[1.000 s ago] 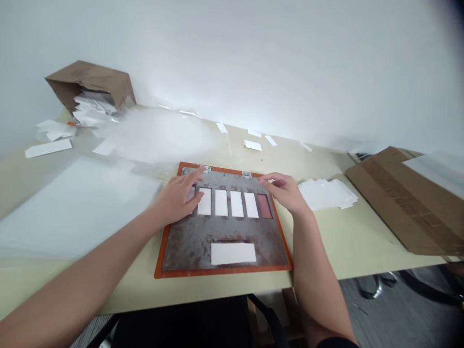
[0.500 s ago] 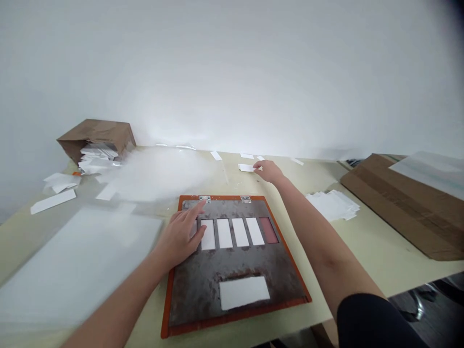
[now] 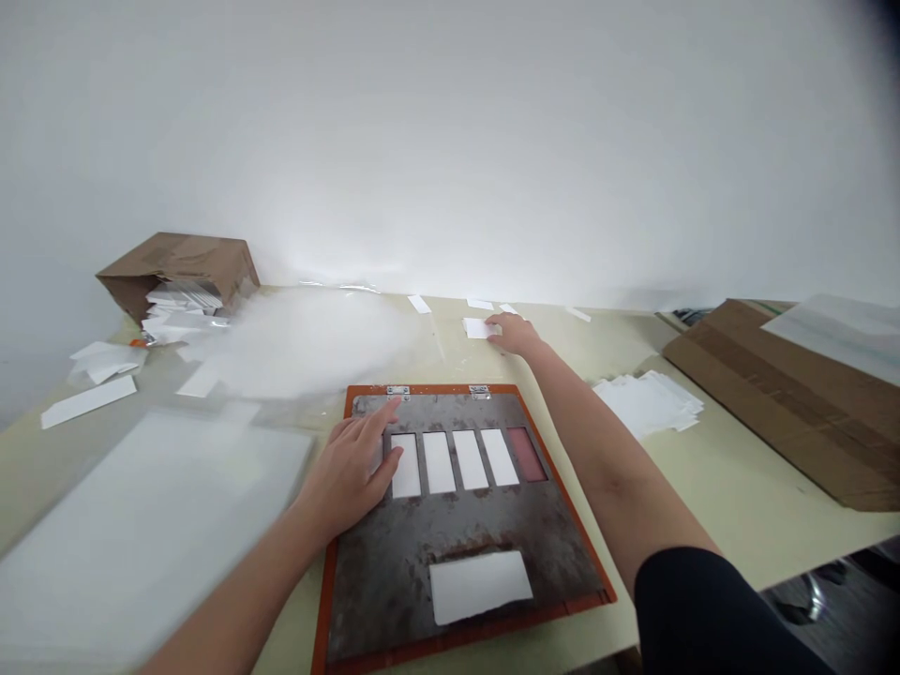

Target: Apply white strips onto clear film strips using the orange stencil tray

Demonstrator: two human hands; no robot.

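Observation:
A dark metal template board (image 3: 450,525) in an orange frame, with two hinges along its far edge, lies in front of me. White cards (image 3: 469,460) fill several of its narrow slots, while the rightmost slot (image 3: 527,455) shows pink. Near the board's front, a wider white piece (image 3: 481,587) occupies another opening. My left hand (image 3: 355,466) rests over the left slots, fingers spread, hiding part of that side. Beyond the board, my right hand (image 3: 513,335) pinches the right edge of a small white card (image 3: 476,328) on the table; its fingertips are partly hidden.
Loose white strips (image 3: 419,305) lie near the wall. A tipped cardboard box (image 3: 179,258) holding white pieces sits at back left, with cloudy plastic (image 3: 309,337) beside it. A white sheet stack (image 3: 155,534) is at left, a card pile (image 3: 651,403) and large carton (image 3: 787,394) at right.
The view has shifted slightly, so the board appears a little lower. My right hand has moved slightly left over the small card. My left hand stays on the board.

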